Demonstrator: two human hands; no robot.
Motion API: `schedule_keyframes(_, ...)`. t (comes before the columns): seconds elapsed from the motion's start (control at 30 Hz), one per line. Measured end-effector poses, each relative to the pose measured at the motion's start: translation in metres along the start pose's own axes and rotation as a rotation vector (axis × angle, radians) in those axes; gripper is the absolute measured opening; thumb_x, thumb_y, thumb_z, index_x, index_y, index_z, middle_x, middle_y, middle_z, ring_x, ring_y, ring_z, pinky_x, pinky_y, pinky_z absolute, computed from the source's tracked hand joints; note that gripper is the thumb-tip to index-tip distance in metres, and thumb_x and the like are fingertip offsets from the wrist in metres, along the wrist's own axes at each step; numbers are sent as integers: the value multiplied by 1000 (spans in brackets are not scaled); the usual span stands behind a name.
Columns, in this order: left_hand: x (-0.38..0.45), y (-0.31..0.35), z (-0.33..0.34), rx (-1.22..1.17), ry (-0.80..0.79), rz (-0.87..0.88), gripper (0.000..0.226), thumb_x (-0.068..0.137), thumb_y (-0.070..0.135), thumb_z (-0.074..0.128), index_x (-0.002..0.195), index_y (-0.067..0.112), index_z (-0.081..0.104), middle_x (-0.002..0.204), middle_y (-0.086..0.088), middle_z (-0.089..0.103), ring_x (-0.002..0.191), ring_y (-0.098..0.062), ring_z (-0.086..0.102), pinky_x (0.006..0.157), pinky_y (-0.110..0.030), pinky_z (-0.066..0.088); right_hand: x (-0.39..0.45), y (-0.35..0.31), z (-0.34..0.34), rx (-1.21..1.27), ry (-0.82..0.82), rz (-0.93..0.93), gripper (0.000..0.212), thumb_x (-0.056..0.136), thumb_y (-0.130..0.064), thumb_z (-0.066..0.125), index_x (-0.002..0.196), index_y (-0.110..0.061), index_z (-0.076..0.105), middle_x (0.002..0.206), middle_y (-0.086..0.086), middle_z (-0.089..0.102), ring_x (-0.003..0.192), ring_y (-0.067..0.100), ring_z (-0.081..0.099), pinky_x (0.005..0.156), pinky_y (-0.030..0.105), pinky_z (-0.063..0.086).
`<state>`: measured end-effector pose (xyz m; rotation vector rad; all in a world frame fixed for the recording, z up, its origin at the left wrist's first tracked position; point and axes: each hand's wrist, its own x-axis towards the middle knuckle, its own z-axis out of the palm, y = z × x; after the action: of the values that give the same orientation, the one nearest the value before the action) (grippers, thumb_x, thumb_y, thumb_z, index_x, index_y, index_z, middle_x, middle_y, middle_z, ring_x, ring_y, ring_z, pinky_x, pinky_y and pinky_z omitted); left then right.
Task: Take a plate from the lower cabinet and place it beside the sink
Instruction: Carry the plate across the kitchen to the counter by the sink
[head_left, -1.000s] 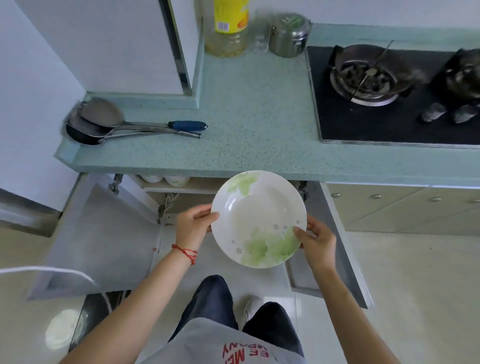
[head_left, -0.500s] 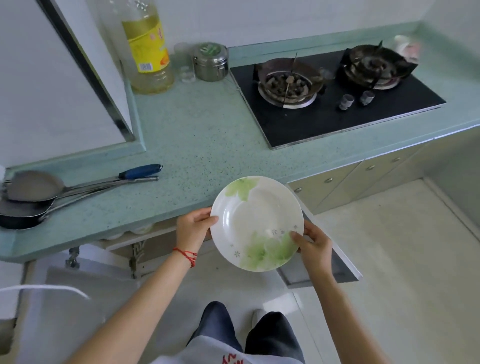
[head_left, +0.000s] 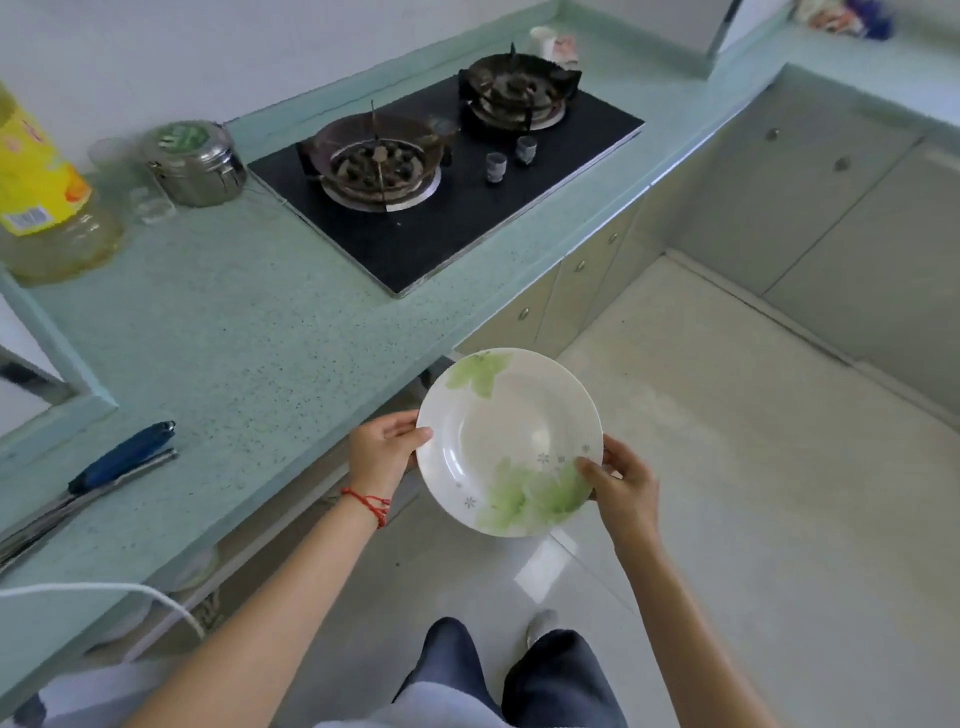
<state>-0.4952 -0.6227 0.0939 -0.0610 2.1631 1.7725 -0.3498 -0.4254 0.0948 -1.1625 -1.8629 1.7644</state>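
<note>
A white plate (head_left: 506, 436) with pale green leaf prints is held level in front of me, above the floor and just off the counter's front edge. My left hand (head_left: 382, 452) grips its left rim, with a red string around that wrist. My right hand (head_left: 621, 480) grips the lower right rim, thumb on top. The open lower cabinet (head_left: 249, 566) shows as a dark gap under the counter at lower left. No sink is in view.
The speckled green counter (head_left: 249, 332) runs from lower left to upper right. On it are a black two-burner gas hob (head_left: 441, 171), a steel canister (head_left: 195, 163), an oil bottle (head_left: 41, 197) and blue-handled utensils (head_left: 109, 467). Closed cabinet doors (head_left: 831, 208) line the right.
The view has swung right and away from the open cabinet. The plate stays in both hands and is now farther right along the counter, over the floor.
</note>
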Motion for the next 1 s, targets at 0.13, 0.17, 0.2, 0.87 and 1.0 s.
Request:
schedule_keyframes(0.13, -2, 9, 41, 9, -115, -10, 28, 71, -3, 68, 98, 3, 67, 92, -12, 69, 79, -24, 66, 77, -36, 54, -7, 1, -37, 52, 131, 8, 38, 74, 5, 59, 82, -32, 66, 77, 4, 62, 60, 17, 59, 52, 27, 53)
schedule_keyframes(0.17, -3, 11, 52, 19, -143, -6, 28, 71, -3, 68, 99, 2, 66, 92, -13, 69, 79, -25, 65, 78, -37, 53, -9, 2, -47, 65, 162, 11, 39, 74, 5, 59, 81, -33, 65, 77, 3, 63, 59, 16, 60, 49, 25, 52)
schedule_keyframes(0.2, -5, 13, 64, 26, -169, 1, 29, 71, -3, 68, 99, 1, 66, 92, -13, 68, 78, -25, 65, 79, -37, 53, -9, 3, -57, 77, 191, 16, 40, 74, 5, 59, 81, -34, 64, 77, 2, 64, 60, 16, 61, 48, 23, 52)
schedule_keyframes(0.87, -64, 24, 300, 63, -552, -64, 22, 72, -7, 66, 91, 4, 66, 68, 0, 67, 52, -2, 64, 47, -15, 53, -13, 45, -261, 202, 574, 117, 34, 74, 5, 60, 93, -22, 68, 75, 3, 61, 65, 20, 59, 61, 40, 53)
schedule_keyframes(1.0, -76, 26, 340, 61, -582, -59, 21, 72, -8, 65, 85, 7, 66, 65, 3, 68, 51, -1, 64, 46, -15, 52, -5, 52, -296, 231, 598, 123, 32, 75, 5, 59, 91, -21, 67, 75, 3, 61, 63, 20, 58, 58, 36, 50)
